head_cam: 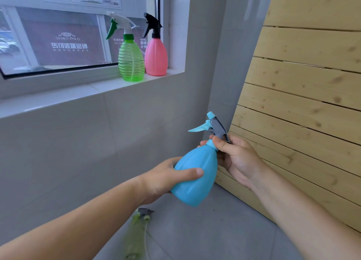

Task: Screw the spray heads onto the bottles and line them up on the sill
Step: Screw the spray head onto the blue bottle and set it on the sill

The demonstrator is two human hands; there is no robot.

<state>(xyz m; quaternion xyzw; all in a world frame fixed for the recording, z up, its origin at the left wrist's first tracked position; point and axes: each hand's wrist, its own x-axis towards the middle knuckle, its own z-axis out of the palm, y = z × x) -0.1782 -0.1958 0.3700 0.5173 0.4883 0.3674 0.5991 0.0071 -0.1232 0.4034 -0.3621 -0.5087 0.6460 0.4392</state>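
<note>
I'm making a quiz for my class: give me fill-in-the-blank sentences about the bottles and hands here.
1. The left hand grips a bottle coloured ___.
2. The hand pinching its spray head is the person's ___.
3. The green bottle and the pink bottle stand on the ___.
4. The pink bottle's trigger head is coloured ___.
Missing: blue; right; sill; black.

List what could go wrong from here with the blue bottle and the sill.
1. The blue bottle is held tilted in the left hand while the right hand pinches the spray head at its collar; the thread could seat crooked.
2. The green bottle stands near the front edge of the sill, beside the pink bottle; placing the blue one might knock it off.
3. A pale green bottle lies on the floor; it could be stepped on.
</note>
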